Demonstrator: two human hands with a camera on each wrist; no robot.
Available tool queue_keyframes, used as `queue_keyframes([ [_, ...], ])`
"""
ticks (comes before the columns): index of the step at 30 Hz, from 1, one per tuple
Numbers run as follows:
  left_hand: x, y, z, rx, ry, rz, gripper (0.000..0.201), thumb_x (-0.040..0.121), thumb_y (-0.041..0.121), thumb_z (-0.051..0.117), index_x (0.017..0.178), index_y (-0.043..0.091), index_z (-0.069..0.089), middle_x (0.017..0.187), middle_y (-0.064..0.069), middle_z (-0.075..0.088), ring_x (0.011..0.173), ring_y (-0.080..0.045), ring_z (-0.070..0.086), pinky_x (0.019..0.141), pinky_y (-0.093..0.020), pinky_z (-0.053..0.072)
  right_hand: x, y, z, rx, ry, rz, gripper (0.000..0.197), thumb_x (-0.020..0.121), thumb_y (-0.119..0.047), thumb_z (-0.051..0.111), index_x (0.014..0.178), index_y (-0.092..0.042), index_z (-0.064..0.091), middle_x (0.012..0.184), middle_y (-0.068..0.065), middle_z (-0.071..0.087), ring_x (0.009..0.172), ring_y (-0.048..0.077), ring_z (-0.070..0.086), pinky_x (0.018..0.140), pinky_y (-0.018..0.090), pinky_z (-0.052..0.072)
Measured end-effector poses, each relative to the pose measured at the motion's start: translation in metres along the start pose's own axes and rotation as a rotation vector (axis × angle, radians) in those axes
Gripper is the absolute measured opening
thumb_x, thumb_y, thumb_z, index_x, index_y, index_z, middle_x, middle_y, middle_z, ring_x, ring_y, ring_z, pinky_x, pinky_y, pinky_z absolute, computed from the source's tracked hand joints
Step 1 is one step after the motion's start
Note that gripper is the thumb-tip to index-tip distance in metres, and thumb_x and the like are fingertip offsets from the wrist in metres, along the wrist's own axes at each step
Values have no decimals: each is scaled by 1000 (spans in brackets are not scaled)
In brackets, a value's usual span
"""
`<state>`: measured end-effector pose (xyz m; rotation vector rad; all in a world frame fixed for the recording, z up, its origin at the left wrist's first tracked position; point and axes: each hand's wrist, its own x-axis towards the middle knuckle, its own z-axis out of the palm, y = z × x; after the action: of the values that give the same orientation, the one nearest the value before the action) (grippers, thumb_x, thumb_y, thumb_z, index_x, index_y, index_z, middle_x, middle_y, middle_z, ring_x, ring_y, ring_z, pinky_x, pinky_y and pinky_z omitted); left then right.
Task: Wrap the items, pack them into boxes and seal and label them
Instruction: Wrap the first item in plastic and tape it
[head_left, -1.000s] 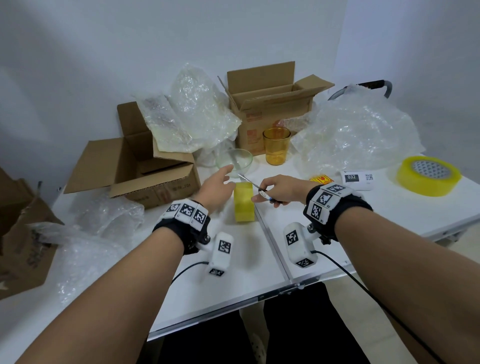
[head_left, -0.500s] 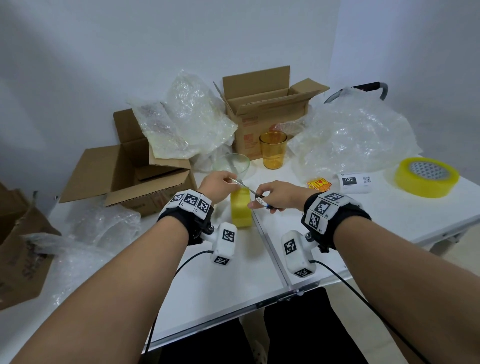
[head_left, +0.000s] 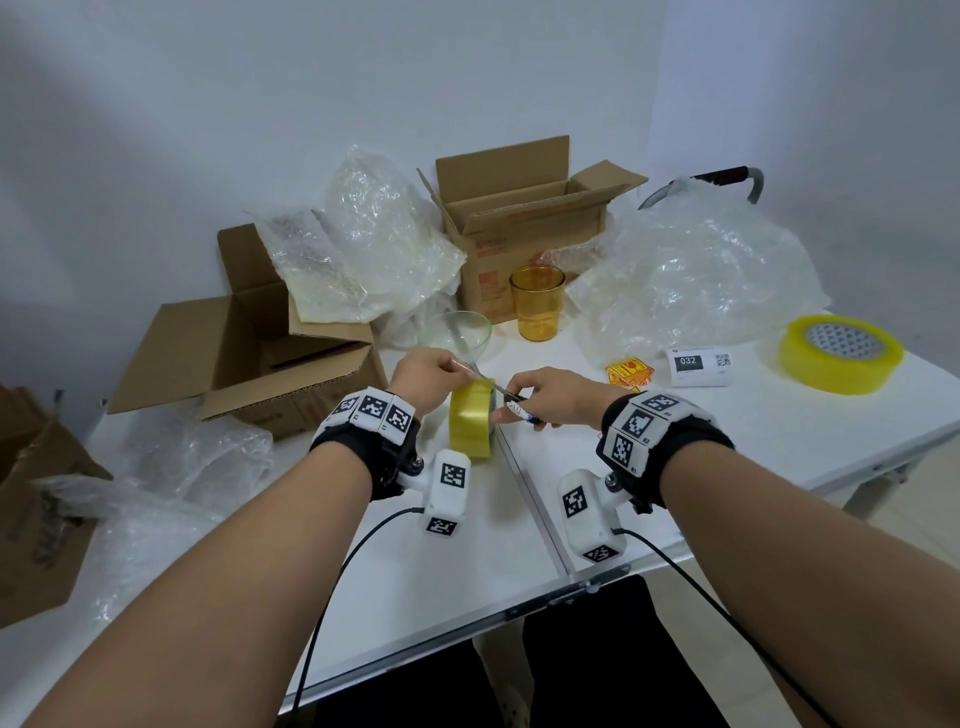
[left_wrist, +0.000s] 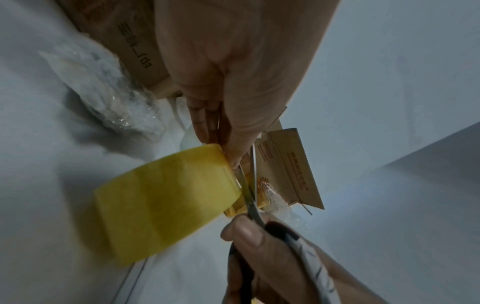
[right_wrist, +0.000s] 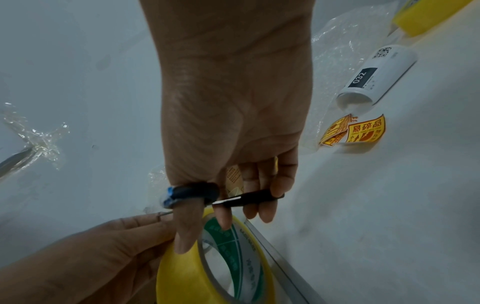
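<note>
- A yellow tape roll (head_left: 471, 419) is stood on edge on the white tabletop (head_left: 519, 525), between the hands.
- The roll's pulled-up tape end is pinched by the left hand (head_left: 427, 375) at the top.
- Scissors (head_left: 501, 391) are gripped by the right hand (head_left: 551, 396), thumb through a black loop, blades at the tape end.
- An amber glass (head_left: 537, 303) and open cardboard boxes (head_left: 524, 223) are seen behind.

Yellow tape roll (head_left: 470, 421) upright on edge on white table (head_left: 519, 519), scissor blades (left_wrist: 248, 191) at its top
</note>
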<state>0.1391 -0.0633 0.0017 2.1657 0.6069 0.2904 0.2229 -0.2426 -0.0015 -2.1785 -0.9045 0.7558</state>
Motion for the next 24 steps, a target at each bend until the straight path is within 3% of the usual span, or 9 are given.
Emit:
queue_keyframes([
  [4,-4,4,2,107,25,63,7,90,15,68,89,9,71,99,-7,70,94,-20,62,88,-35,51,0,2,0,32,21,44,35,77,-54,74,91,-23,63,78,-1,60,72,14,61,64,24,43],
  [7,-5,4,2,173,65,77,15,94,15,60,97,3,69,104,-9,67,95,-21,59,83,-29,46,0,8,-10,123,136,141,42,83,-53,68,96,-13,61,74,1,59,68,17,60,59,23,42],
  [10,-6,5,3,229,47,127,14,94,13,59,97,3,68,105,-11,65,98,-24,59,83,-28,44,0,18,-16,-28,58,296,47,91,-52,57,94,-5,59,78,5,67,61,19,56,58,24,42],
  [12,-9,10,5,266,25,182,11,93,12,60,94,5,69,103,-10,64,98,-23,59,79,-24,40,-5,15,-11,-225,1,355,45,91,-51,58,73,-10,53,50,0,58,44,15,46,50,22,36],
  [14,-12,11,6,288,25,226,10,92,11,61,93,5,69,98,-8,61,95,-22,57,75,-20,36,-7,8,-3,-292,0,375,47,89,-47,62,62,-14,44,34,-5,46,44,16,41,48,24,32],
  [16,-15,7,4,267,36,257,10,91,10,62,93,4,70,96,-7,59,90,-20,56,74,-20,38,-2,2,4,-350,41,341,41,90,-38,62,67,-11,44,52,2,53,59,21,48,52,25,35],
  [20,-16,-4,0,197,79,271,11,91,11,65,93,1,71,92,-4,55,85,-15,52,77,-18,41,19,4,9,-532,119,287,15,91,-16,53,83,-4,49,109,16,60,101,33,57,75,29,41],
  [22,-15,-7,2,170,101,252,12,91,13,66,93,3,71,90,-1,54,84,-14,53,83,-25,44,23,1,7,-365,225,213,16,92,-15,51,88,-3,60,112,16,63,104,33,59,80,31,45],
  [24,-15,-7,6,135,109,236,11,91,15,67,90,5,71,86,3,52,82,-13,52,79,-23,45,24,-4,6,78,200,121,27,97,-26,53,104,-3,65,107,13,66,100,28,62,85,33,50],
])
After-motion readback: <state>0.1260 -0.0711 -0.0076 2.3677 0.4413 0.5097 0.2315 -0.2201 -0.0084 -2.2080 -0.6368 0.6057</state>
